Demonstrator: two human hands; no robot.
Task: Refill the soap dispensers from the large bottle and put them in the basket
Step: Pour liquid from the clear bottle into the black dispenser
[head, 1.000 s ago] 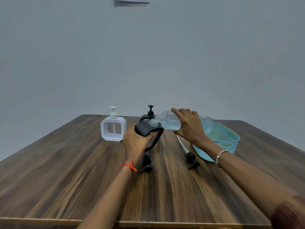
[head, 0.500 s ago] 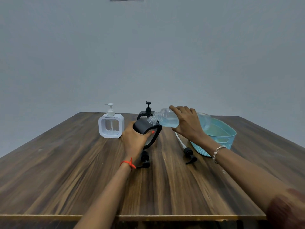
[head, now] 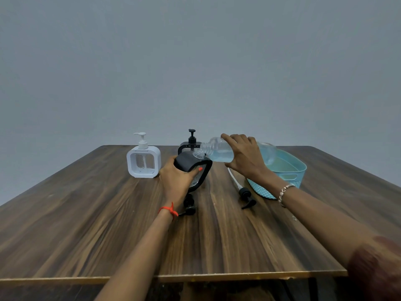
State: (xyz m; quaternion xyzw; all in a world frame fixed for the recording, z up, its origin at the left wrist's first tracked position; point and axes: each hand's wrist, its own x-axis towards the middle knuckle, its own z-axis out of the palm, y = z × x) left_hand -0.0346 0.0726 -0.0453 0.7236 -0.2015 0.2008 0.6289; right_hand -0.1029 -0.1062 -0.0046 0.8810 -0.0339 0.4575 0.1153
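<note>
Nearest, on the table (head: 86, 235), two loose pumps are lying: one (head: 189, 206) just beside the left wrist, another (head: 246, 196) with a white tube right of centre. Just beyond, the left hand (head: 176, 181) is gripping the black dispenser (head: 188, 162), tilting its open neck rightward. The right hand (head: 245, 159) is clasping the bottle (head: 217, 149) around its middle, holding it nearly level with its mouth at that neck. Blue liquid is pooling along the bottle's lower side, though any stream is too small to see. So the first refill is seemingly under way, early in the task.

At right, the basket (head: 299, 170), partly hidden behind the bottle, is showing no dispenser inside. Farther back, the white dispenser (head: 143, 158) is standing capped left of centre, looking nearly empty. A rear dispenser (head: 192, 140) is standing capped behind the held one. Both are probably awaiting filling.

Against the earlier frames, both grips and the pouring pose are staying the same. The scene is merely sitting slightly higher in the frame, exposing more below the table's near edge.
</note>
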